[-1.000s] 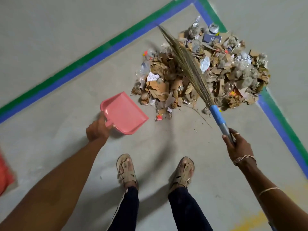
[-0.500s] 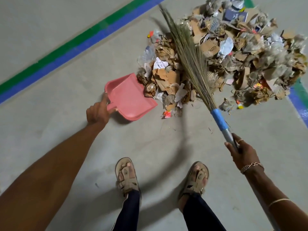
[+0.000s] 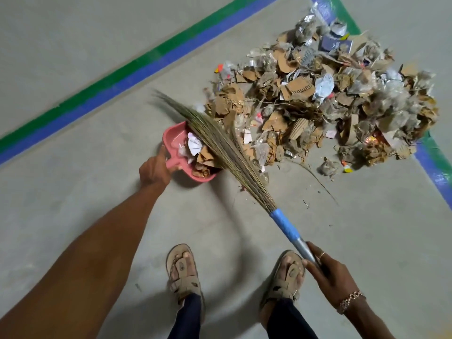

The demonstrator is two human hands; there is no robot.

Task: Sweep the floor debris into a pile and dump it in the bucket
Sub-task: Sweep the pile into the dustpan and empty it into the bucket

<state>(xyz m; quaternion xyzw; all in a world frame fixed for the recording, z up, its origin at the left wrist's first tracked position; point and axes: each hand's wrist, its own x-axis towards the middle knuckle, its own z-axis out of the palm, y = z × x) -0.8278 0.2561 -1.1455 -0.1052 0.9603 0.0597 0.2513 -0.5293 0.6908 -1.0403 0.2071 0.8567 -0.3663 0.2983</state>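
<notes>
L hand (image 3: pixel 155 167) clamps the stub handle of the pink dustpan (image 3: pixel 172 133). The pan sits low on the concrete floor (image 3: pixel 73 192), mouth toward the debris pile (image 3: pixel 330 101), prob. so scraps slide straight in. R hand (image 3: pixel 330 272) grips the metal end of the grass broom (image 3: pixel 233 163), which slants across the pan's mouth. Its bristles lie over card and paper scraps already inside, apparently to drag them in and pin them.

Hands are well apart, one tool each. Pan is at the pile's near-left edge; most debris lies beyond, in the corner of the blue-and-green floor tape (image 3: pixel 122 86). No bucket in view.

Count: 1 dustpan, 1 broom, 1 big pile, 2 hands, 2 sandals (image 3: pixel 182 275), 1 bracelet (image 3: pixel 349 298) + 1 ring (image 3: pixel 322 255) on R hand. Scraps: too many to count.
</notes>
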